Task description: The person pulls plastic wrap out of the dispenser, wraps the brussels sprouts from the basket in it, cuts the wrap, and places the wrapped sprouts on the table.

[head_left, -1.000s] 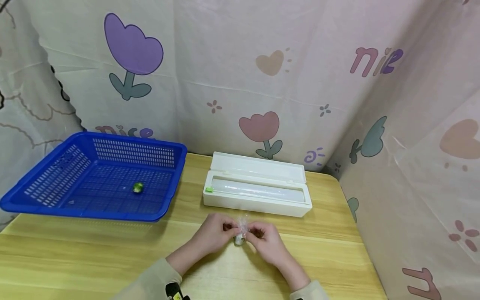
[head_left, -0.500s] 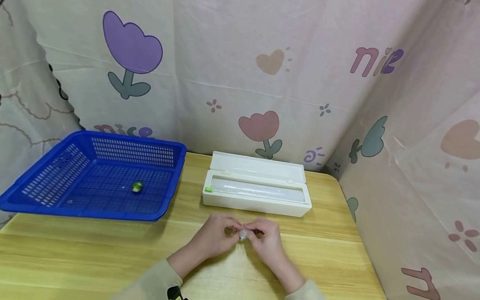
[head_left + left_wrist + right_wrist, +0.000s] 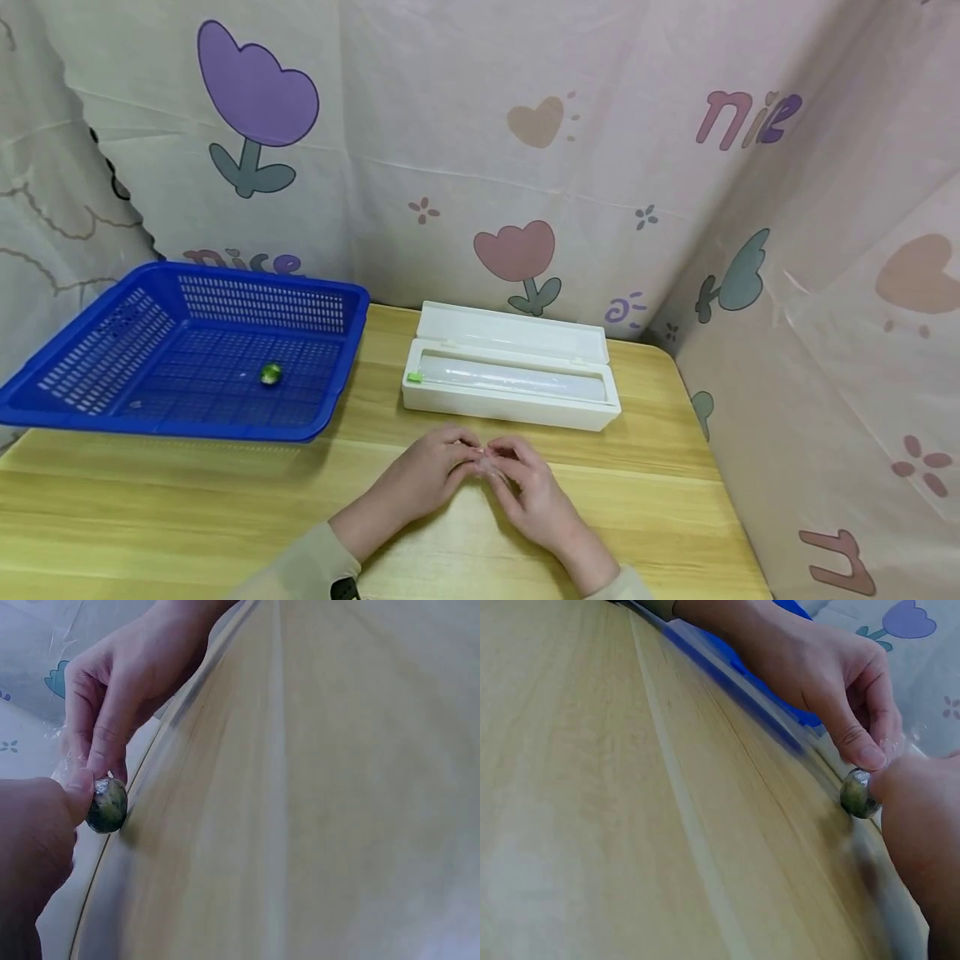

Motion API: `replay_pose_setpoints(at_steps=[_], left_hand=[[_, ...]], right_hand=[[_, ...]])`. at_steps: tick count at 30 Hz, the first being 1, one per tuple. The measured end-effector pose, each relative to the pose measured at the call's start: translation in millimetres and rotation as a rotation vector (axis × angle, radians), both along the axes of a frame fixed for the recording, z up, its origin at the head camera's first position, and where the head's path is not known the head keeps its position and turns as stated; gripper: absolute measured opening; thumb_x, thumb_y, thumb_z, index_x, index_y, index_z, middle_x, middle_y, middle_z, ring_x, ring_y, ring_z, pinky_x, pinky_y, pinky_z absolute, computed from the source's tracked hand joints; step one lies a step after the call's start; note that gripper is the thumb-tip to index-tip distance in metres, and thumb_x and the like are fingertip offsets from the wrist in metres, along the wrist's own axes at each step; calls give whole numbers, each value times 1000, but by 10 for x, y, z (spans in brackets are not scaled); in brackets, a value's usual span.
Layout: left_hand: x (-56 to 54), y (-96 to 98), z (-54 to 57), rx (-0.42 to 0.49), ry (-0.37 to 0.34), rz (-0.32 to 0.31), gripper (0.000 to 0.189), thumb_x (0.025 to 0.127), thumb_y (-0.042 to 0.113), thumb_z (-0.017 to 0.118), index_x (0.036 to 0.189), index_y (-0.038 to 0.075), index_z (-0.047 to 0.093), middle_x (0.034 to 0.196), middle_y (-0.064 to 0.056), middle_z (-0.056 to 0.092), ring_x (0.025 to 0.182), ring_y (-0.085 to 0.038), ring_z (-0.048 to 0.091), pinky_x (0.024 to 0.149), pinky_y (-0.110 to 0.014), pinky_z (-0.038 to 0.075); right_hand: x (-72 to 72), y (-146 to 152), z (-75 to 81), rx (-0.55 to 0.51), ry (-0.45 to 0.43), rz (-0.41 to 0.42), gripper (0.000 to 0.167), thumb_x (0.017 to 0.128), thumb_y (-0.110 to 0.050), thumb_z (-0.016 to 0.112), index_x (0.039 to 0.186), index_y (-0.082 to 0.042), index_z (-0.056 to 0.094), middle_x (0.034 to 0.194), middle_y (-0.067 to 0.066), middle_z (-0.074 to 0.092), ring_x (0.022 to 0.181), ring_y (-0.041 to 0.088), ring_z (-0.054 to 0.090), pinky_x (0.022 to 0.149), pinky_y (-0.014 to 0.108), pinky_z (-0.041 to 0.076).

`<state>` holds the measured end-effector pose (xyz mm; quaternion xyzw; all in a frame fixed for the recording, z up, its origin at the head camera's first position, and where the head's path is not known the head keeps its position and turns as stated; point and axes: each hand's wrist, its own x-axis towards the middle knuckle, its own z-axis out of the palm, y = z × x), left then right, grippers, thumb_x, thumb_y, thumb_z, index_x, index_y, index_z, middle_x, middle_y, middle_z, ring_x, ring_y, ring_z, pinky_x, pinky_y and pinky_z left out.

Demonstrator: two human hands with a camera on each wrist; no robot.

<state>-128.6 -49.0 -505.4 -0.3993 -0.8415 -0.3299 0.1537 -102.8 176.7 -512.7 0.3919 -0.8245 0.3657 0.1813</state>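
On the light yellow, wood-grained desk (image 3: 187, 508), whose far right corner is rounded, a basket (image 3: 202, 358) is set at the back left and a box (image 3: 510, 410) is laid lengthwise near the back edge, to the basket's right, with a strip of wood seen between the two.

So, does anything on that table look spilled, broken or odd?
Nothing looks spilled or broken. Only the pale specks in the basket look odd: too small to identify, and nothing like the green ball there. The film looks crumpled, but the left hand and right hand pinch it.
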Motion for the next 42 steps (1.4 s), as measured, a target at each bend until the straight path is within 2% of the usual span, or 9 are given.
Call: replay_pose_setpoints(at_steps=[3, 6, 14, 18, 22, 27, 31, 35, 42], left_hand=[[-2, -17, -2, -14, 61, 8, 8, 93, 20, 84, 98, 13, 84, 106, 7, 72, 102, -11, 67, 91, -28, 56], [3, -16, 9, 1, 36, 0, 8, 93, 21, 84, 99, 15, 84, 103, 9, 75, 98, -8, 70, 88, -28, 57], [39, -44, 86, 83, -212, -11, 8, 94, 17, 83, 102, 18, 84, 102, 11, 78, 94, -2, 72, 84, -24, 59], [31, -60, 100, 102, -212, -64, 13, 90, 9, 85, 103, 13, 85, 104, 6, 79, 97, -6, 73, 85, -24, 59], [21, -58, 92, 83, -206, -92, 13, 89, 11, 86, 102, 9, 85, 109, -1, 78, 104, -14, 73, 93, -29, 58], [27, -60, 106, 68, -251, -68, 9, 95, 12, 82, 103, 8, 84, 112, -3, 78, 106, -16, 73, 95, -31, 58], [46, -67, 124, 71, -312, -37, 8, 98, 15, 79, 103, 11, 84, 115, 1, 77, 109, -16, 71, 98, -34, 56], [70, -62, 120, 83, -351, 6, 8, 99, 17, 77, 104, 13, 83, 111, 8, 75, 106, -12, 70, 96, -35, 56], [68, -49, 92, 178, -426, 75, 6, 96, 14, 80, 98, 18, 84, 98, 9, 78, 90, -3, 71, 82, -29, 59]], right_hand=[[-12, -5, -8, -20, 81, -3, 31, 89, 11, 77, 119, 1, 77, 121, 14, 67, 107, 25, 71, 91, 25, 57], [-14, -8, -11, -41, 115, -6, 33, 82, 17, 79, 111, 2, 79, 117, 15, 70, 104, 28, 72, 89, 24, 58], [24, -21, 28, 13, -32, 7, 15, 93, 0, 71, 105, -4, 79, 126, 10, 67, 112, 24, 69, 96, 33, 57], [26, -17, 35, 19, -96, -2, 16, 104, -4, 63, 104, -4, 79, 128, 10, 67, 116, 23, 68, 97, 35, 57], [22, -7, 19, 8, -104, 4, 14, 104, -2, 64, 107, -1, 78, 129, 12, 66, 116, 25, 68, 95, 34, 58], [25, -18, -9, -36, -94, 36, 22, 94, 2, 75, 116, 4, 76, 134, 17, 62, 112, 26, 67, 95, 31, 58], [17, -69, -11, -118, -128, 27, 17, 96, 3, 76, 113, 1, 77, 127, 13, 65, 110, 27, 69, 96, 33, 58], [30, -139, 22, -187, -200, -53, 13, 96, 4, 74, 104, -5, 79, 117, 6, 71, 108, 26, 71, 96, 34, 58], [74, -262, 50, -308, -329, -163, 18, 92, 7, 77, 99, -9, 79, 108, -2, 76, 100, 23, 74, 91, 35, 60]])
